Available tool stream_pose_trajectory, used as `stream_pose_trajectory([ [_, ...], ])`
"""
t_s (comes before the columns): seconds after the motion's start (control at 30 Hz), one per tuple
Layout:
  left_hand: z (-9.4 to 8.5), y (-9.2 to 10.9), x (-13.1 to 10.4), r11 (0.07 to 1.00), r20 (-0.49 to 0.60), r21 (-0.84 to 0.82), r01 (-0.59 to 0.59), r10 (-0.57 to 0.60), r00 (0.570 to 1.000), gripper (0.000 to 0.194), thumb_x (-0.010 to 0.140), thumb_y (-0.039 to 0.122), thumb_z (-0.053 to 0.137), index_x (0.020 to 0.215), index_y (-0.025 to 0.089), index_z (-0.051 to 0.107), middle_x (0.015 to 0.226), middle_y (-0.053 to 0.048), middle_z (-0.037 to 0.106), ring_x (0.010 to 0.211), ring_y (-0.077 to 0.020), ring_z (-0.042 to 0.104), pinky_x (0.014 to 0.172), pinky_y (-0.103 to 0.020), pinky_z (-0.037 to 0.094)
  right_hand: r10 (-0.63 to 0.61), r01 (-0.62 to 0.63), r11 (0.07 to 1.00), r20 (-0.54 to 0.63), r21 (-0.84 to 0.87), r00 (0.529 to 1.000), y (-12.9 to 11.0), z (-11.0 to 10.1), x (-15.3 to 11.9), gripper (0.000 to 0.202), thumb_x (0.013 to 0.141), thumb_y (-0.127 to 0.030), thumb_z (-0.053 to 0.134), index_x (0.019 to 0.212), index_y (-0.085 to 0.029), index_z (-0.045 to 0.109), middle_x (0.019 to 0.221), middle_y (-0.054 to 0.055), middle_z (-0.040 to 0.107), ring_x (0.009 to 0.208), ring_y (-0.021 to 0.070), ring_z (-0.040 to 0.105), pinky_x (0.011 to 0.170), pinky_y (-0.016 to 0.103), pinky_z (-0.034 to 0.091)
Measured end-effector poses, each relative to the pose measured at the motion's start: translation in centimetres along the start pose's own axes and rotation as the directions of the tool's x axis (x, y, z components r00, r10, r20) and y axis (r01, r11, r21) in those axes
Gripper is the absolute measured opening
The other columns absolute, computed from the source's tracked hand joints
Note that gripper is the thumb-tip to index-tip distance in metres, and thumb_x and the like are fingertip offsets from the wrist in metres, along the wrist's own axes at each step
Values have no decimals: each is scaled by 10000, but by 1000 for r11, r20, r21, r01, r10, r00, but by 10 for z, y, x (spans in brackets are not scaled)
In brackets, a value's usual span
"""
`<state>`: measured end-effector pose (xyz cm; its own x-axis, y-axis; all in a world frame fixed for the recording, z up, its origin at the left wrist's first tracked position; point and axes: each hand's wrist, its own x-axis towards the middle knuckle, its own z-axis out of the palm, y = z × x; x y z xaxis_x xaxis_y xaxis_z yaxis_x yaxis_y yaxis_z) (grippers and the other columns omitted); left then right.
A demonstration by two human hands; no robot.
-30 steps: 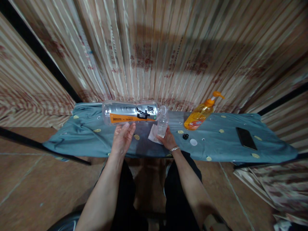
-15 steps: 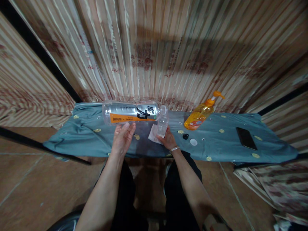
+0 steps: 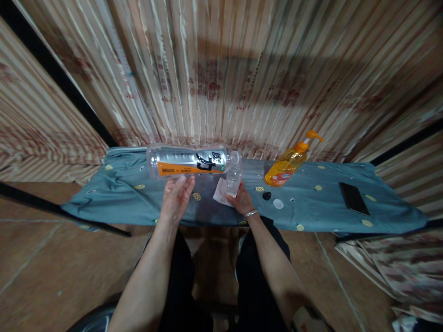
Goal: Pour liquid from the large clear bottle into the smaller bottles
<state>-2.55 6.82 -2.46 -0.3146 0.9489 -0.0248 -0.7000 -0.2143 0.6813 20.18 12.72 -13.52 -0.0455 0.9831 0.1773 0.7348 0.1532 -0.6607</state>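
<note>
A large clear bottle [image 3: 187, 161] with a silver and orange label lies sideways, its mouth pointing right and meeting the top of a small clear bottle [image 3: 233, 179]. My left hand [image 3: 177, 196] supports the large bottle from below, thumb and fingers at its lower side. My right hand [image 3: 241, 198] is wrapped round the lower part of the small bottle, which stands upright. Under and beside the small bottle is a white tissue [image 3: 219, 193]. To the right of my right hand are a black cap [image 3: 266, 196] and a white round disc [image 3: 278, 204].
An orange pump bottle [image 3: 285, 166] stands tilted in view at the back right of the cloth-covered table [image 3: 321, 203]. A dark phone [image 3: 354, 198] lies near the right end. Pleated curtains [image 3: 224, 69] hang behind; black frame bars flank the table.
</note>
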Motion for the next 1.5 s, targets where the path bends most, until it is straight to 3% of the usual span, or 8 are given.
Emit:
stream_pose_trajectory([
  [0.3,2,0,0,1000,5,7,-6,6,1000,399,578,222,977,849,201,685,827,12,776,768,-131,762,755,-193,613,-29,29,1000,-18,8,999,3,3,1,861,790,-317,796,1505,-160,341,1291,169,728,1111,302,744,931,395,589],
  [0.5,2,1,0,1000,-5,10,-9,9,1000,357,605,205,959,809,194,666,866,-8,782,768,-136,759,759,-206,613,4,-4,1000,-3,-11,1000,3,3,1,916,779,-318,804,1525,-108,315,1313,207,710,1164,315,723,983,405,572],
  [0.7,0,-1,1,1000,11,5,-13,13,1000,364,599,216,964,832,200,684,884,-9,785,783,-139,758,769,-216,613,-23,24,999,-31,31,999,4,4,2,898,768,-303,806,1522,-180,334,1310,172,719,1127,311,738,946,420,590],
  [0.97,0,0,1,1000,14,-9,-3,3,1000,430,549,221,987,872,193,705,881,-13,786,775,-138,759,755,-206,615,4,-4,1000,2,6,1000,2,3,2,890,784,-306,791,1517,-126,318,1329,195,699,1169,307,718,996,409,570],
  [1.23,1,0,0,1000,21,7,-14,14,1000,377,577,227,975,832,198,698,889,-19,792,780,-138,758,755,-208,616,-22,22,1000,-19,-17,1000,5,5,2,883,771,-304,804,1502,-174,327,1282,171,731,1128,314,738,940,423,596],
  [1.5,0,-1,1,1000,30,-4,-22,22,999,400,570,238,981,840,206,688,898,-3,787,783,-135,758,761,-209,617,-27,27,999,-24,-28,999,5,4,2,886,776,-327,790,1504,-142,321,1320,201,705,1149,318,729,956,421,582],
])
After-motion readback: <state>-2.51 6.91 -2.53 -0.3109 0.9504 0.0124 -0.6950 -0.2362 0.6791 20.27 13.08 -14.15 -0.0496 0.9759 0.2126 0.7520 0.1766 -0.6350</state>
